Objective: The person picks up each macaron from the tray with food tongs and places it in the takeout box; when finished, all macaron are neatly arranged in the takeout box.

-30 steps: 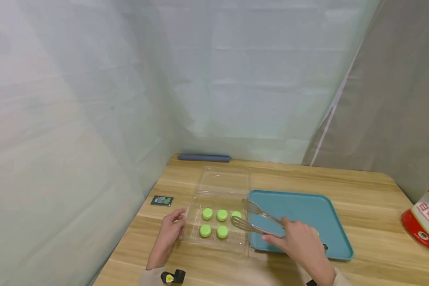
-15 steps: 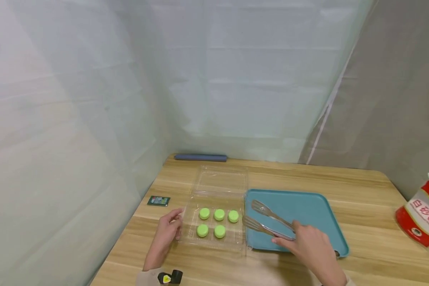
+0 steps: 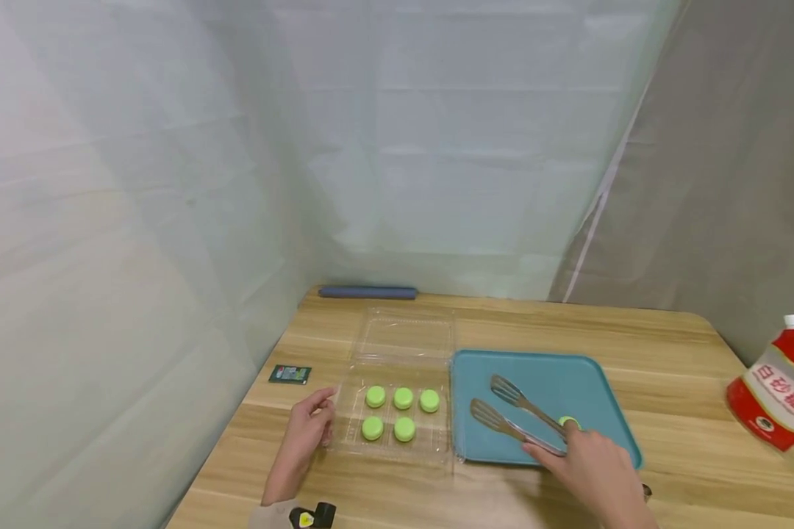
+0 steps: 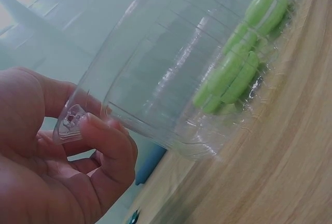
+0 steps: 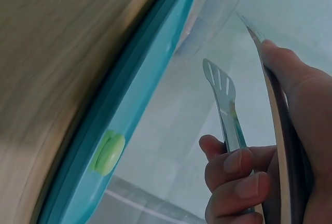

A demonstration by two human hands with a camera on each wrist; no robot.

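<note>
A hinged clear plastic box (image 3: 406,338) lies unfolded on the table, with several green macarons (image 3: 403,429) in two rows in its near half. My left hand (image 3: 306,433) pinches the left edge of that box between thumb and fingers, as the left wrist view shows closely. My right hand (image 3: 598,470) grips metal slotted tongs (image 3: 492,419) over the blue tray (image 3: 595,382). The tongs' two ends stand apart with nothing between them. One more macaron (image 5: 110,153) lies in the tray, partly hidden behind the right hand in the head view.
A red and white bag with a white cap (image 3: 777,389) stands at the right. A small dark green packet (image 3: 290,375) lies left of the box. Along the table's back edge rests a blue roll (image 3: 367,292). Pale curtains rise behind the table.
My right hand has carried the spread tongs rightward from over the macarons in the box to over the tray. The left hand has stayed at the box's edge. The head view has shifted slightly.
</note>
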